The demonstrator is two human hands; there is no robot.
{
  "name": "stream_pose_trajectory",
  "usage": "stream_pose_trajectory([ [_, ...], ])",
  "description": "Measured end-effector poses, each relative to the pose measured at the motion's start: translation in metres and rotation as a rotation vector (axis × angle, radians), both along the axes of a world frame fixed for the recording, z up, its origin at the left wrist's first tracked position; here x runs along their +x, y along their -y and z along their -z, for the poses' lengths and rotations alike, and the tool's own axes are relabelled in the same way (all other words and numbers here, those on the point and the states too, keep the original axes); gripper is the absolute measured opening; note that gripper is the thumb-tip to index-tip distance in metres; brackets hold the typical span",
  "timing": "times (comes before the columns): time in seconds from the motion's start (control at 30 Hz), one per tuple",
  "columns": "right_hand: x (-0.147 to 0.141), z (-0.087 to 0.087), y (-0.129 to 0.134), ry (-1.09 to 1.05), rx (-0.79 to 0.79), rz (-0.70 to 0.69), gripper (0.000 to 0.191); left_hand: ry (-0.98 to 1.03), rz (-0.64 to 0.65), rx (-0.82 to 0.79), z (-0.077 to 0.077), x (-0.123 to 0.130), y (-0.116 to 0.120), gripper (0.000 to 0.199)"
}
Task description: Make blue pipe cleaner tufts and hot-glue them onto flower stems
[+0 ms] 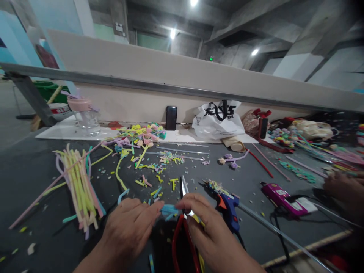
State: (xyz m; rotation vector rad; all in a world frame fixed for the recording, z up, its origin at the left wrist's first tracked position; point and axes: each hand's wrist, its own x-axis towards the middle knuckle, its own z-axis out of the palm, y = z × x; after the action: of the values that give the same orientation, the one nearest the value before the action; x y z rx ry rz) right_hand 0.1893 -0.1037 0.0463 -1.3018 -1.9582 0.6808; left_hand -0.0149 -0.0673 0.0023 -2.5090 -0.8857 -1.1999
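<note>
Between my two hands is a short bundle of light-blue pipe cleaner pieces (170, 209). My left hand (129, 223) has its fingers closed and pinches the left end. My right hand (209, 223) is at the other end, its thumb and fingertips closed on it. Under the right fingers lies a pair of red-handled scissors (184, 185), blades pointing away from me; whether the hand also touches them I cannot tell. A blue glue gun (231, 210) with an orange trigger rests just right of that hand.
Pipe cleaners (79, 185) are piled at left. Finished-looking fuzzy flowers (142, 134) lie at the back, with cut scraps scattered around. A phone (171, 118), a white bag (217, 119) and a clear jar (87, 117) stand along the panel. A purple power strip (284, 199) and another person's hand (345, 189) are right.
</note>
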Motion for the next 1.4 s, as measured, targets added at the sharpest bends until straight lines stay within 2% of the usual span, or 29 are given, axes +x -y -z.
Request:
stream_pose_trajectory([
  [0.43, -0.006, 0.005, -0.003, 0.021, 0.059, 0.163, 0.027, -0.032, 0.019, -0.021, -0.001, -0.002, 0.003, 0.025],
  [0.63, -0.009, 0.010, -0.011, 0.003, 0.066, 0.165, 0.022, -0.013, 0.038, -0.018, -0.001, -0.002, 0.001, 0.026],
  [0.73, -0.008, 0.014, -0.015, 0.012, 0.101, 0.178, 0.021, -0.009, 0.028, -0.075, 0.000, -0.001, -0.001, 0.023],
  [0.83, -0.004, 0.016, -0.018, 0.008, 0.122, 0.211, 0.020, 0.027, 0.009, -0.224, 0.000, -0.002, -0.002, 0.019],
  [0.9, -0.001, 0.016, -0.020, -0.006, 0.119, 0.235, 0.019, 0.097, -0.029, -0.375, -0.002, -0.004, -0.003, 0.017],
  [1.0, 0.003, 0.015, -0.023, -0.033, 0.109, 0.260, 0.020, 0.232, -0.139, -0.691, -0.010, -0.007, -0.006, 0.014],
  [1.07, 0.004, 0.014, -0.025, -0.041, 0.107, 0.260, 0.020, 0.355, -0.196, -0.905, -0.020, -0.008, -0.009, 0.020],
  [1.13, 0.002, 0.012, -0.027, -0.049, 0.106, 0.251, 0.020, 0.526, -0.205, -1.051, -0.033, -0.010, -0.012, 0.022],
  [1.3, -0.008, 0.002, -0.037, -0.044, 0.143, 0.223, 0.020, 1.042, -0.065, -1.144, -0.067, -0.016, -0.015, 0.027],
  [1.4, -0.017, 0.001, -0.049, 0.096, 0.134, 0.192, 0.018, 1.236, 0.013, -1.145, -0.077, -0.022, -0.017, 0.027],
])
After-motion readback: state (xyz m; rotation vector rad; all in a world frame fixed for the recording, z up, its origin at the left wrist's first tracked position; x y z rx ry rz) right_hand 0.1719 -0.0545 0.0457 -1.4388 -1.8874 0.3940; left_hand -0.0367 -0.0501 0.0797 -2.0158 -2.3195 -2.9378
